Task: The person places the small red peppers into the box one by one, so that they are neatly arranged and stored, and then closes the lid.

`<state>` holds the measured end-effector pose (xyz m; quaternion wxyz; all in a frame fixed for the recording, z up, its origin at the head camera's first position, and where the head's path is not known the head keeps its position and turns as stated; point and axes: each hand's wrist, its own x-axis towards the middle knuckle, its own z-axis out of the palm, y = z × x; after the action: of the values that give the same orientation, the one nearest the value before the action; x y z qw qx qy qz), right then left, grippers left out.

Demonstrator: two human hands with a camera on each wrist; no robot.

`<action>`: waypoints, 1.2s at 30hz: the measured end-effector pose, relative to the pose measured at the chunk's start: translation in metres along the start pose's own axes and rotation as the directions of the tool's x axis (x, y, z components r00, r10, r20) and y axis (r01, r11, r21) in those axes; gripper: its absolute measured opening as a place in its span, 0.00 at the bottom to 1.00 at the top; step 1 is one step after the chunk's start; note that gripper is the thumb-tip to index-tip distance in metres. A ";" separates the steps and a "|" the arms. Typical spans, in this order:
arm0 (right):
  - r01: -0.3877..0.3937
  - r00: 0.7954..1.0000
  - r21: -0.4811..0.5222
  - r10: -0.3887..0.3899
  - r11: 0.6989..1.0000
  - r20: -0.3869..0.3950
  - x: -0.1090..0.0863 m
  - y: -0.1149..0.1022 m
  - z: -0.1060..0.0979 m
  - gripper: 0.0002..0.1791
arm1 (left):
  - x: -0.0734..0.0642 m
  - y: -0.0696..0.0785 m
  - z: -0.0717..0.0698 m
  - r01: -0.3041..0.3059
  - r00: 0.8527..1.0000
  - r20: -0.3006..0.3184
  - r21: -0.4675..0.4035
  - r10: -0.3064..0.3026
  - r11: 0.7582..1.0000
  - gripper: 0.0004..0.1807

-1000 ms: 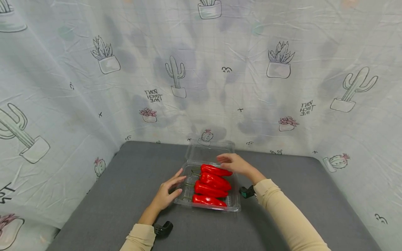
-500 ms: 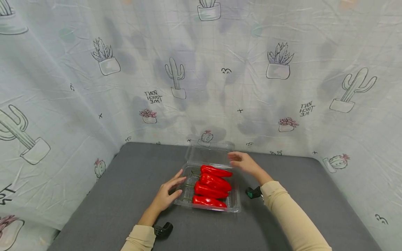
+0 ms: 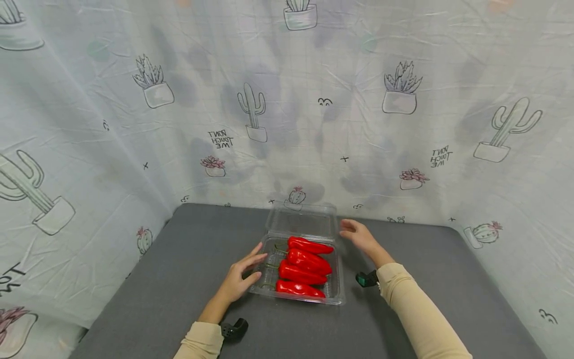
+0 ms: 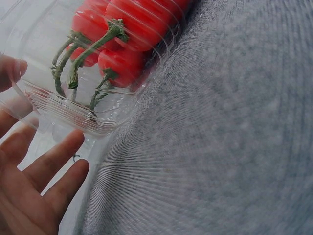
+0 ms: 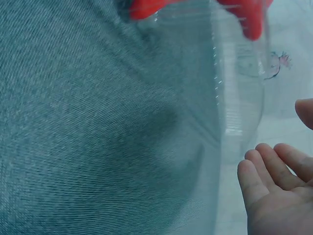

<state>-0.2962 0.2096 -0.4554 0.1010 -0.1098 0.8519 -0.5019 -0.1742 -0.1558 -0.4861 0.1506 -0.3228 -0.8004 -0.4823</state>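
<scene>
Several red peppers (image 3: 307, 261) with green stems lie side by side in a clear plastic clamshell container (image 3: 333, 291). Its transparent lid (image 3: 302, 219) is folded back behind it. My left hand (image 3: 236, 276) rests at the container's left side, fingers spread and mostly straight; in the left wrist view, thumb and fingers (image 4: 58, 159) lie along the ribbed plastic wall, near the stems. My right hand (image 3: 362, 239) hovers just right of the lid with relaxed fingers and holds nothing. In the right wrist view its fingers (image 5: 252, 178) are apart from the container's edge.
The container stands on a grey cloth-covered table (image 3: 188, 254). A pale curtain (image 3: 305, 109) printed with cacti hangs behind the table and along both sides. Dark devices are strapped at the left wrist (image 3: 234, 329) and the right wrist (image 3: 366, 279).
My right hand has moved right, from above the rearmost pepper to beside the lid. The left hand, the peppers and the container keep their places.
</scene>
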 end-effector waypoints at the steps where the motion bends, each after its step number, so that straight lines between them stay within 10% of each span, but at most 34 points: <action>1: -0.012 1.000 -0.003 0.012 1.000 0.002 0.001 0.002 0.000 0.30 | 0.000 0.000 0.000 -0.002 1.000 0.000 -0.001 0.002 1.000 0.23; 20: -0.102 0.993 0.071 0.098 0.992 0.060 0.016 0.009 0.009 0.32 | 0.000 0.000 -0.001 -0.009 1.000 0.003 -0.013 0.009 1.000 0.23; 36: -0.112 0.993 0.338 0.093 0.934 0.074 0.019 0.006 0.019 0.32 | -0.002 0.000 0.001 -0.013 1.000 -0.004 -0.013 0.013 1.000 0.22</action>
<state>-0.3091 0.1909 -0.4705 0.1686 -0.0601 0.7533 -0.6329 -0.1723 -0.1558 -0.4879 0.1530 -0.3280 -0.7949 -0.4870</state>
